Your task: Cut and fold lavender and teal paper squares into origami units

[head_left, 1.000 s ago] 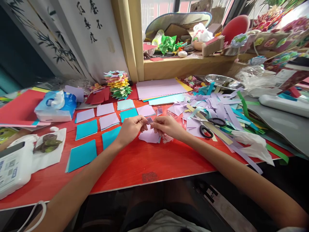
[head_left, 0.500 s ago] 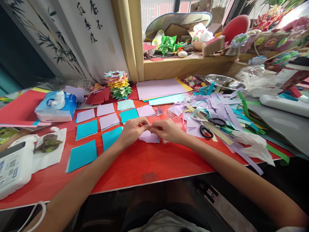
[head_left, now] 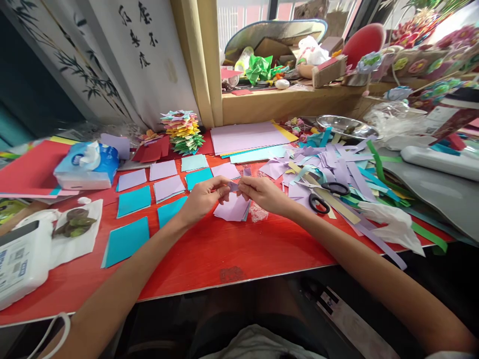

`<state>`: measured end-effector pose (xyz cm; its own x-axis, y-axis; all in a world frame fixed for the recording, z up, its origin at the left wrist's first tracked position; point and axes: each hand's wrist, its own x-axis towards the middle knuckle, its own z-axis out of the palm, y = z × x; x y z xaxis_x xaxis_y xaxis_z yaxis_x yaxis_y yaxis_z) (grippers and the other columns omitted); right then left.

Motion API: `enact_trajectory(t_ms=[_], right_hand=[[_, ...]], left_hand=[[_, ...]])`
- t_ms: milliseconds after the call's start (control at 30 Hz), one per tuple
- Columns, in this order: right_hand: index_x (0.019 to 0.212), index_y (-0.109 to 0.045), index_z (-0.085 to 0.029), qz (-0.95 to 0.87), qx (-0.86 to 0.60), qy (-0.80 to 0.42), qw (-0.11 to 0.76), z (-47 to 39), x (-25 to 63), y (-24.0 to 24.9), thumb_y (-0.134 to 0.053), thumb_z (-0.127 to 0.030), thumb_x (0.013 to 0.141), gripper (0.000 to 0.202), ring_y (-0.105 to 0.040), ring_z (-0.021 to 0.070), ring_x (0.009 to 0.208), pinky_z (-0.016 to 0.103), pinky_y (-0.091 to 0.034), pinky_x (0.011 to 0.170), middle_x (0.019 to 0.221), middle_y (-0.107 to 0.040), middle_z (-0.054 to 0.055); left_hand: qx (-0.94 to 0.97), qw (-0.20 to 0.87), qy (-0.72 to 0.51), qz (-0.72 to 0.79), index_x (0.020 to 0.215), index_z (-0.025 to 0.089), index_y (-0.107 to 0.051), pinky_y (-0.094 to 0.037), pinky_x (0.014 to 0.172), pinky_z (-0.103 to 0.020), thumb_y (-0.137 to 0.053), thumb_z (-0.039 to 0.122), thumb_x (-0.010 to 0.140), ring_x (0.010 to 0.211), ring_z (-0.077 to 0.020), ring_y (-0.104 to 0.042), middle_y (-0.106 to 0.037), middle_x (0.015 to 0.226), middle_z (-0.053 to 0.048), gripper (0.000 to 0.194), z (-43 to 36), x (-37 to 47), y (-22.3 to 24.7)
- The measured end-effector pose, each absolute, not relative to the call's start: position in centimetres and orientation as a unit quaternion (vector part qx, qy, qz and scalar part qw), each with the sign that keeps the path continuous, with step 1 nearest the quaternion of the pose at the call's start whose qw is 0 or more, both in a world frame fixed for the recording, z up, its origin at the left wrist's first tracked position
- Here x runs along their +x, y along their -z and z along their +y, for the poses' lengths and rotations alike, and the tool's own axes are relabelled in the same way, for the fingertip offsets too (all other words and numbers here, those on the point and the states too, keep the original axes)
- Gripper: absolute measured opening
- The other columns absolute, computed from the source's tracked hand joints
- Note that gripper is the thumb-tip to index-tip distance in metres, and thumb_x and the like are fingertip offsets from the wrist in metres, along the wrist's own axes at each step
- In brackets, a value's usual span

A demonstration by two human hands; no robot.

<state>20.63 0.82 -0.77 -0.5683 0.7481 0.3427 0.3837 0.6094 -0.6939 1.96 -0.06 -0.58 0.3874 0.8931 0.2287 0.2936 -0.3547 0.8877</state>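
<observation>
Together, left hand (head_left: 202,198) and right hand (head_left: 262,193) pinch small purple paper (head_left: 233,186) above lavender sheets (head_left: 231,209) on red table (head_left: 202,259).

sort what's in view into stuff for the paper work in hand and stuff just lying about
Likely in the work:
small lilac paper, between left hand and right hand
lilac stack below
teal squares

Seemingly just lying about:
tissue pack
metal bowl
white device
</observation>
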Motion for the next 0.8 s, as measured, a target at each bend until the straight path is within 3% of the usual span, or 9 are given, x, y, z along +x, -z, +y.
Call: enact_trajectory(t_ms=[300,500,633,800], right_hand=[[0.068,-0.043,-0.018,-0.827,-0.394,-0.181,0.358,1.7,20.8,0.3,-0.035,-0.019,0.088,0.022,-0.048,0.0110,0.060,0.024,-0.031,0.058,0.065,-0.055,0.001],[0.065,-0.051,-0.016,-0.724,-0.517,-0.164,0.427,3.8,24.1,-0.6,-0.037,-0.025,0.087,0.028,-0.045,0.0099,0.053,0.024,-0.031,0.053,0.060,-0.054,0.002],[0.064,-0.061,-0.014,-0.747,-0.541,-0.298,0.245,5.2,26.0,0.1,-0.048,-0.038,0.082,0.033,-0.042,0.0078,0.044,0.023,-0.031,0.047,0.054,-0.055,0.001],[0.051,-0.058,-0.015,-0.737,-0.586,-0.259,0.215,5.5,25.3,1.6,-0.050,-0.050,0.077,0.044,-0.046,0.0099,0.045,0.024,-0.033,0.050,0.048,-0.055,0.001]], left_hand=[[0.731,0.366,-0.401,0.414,0.114,0.020,-0.051,-0.040,0.061,-0.026,-0.046,0.028,0.084,0.063,-0.0122,-0.048,-0.060,0.072,-0.001,0.032,-0.4,2.7,0.2],[0.701,0.350,-0.429,0.449,0.110,0.021,-0.052,-0.040,0.060,-0.025,-0.044,0.026,0.082,0.061,-0.0110,-0.047,-0.060,0.075,-0.001,0.030,0.0,1.9,0.4],[0.693,0.331,-0.424,0.480,0.103,0.020,-0.054,-0.041,0.057,-0.025,-0.041,0.026,0.082,0.057,-0.0101,-0.046,-0.060,0.079,-0.001,0.025,0.3,1.7,0.8],[0.755,0.252,-0.323,0.511,0.099,0.021,-0.057,-0.043,0.068,-0.028,-0.039,0.027,0.085,0.075,-0.0146,-0.054,-0.062,0.089,-0.002,0.024,0.3,1.7,1.1]])
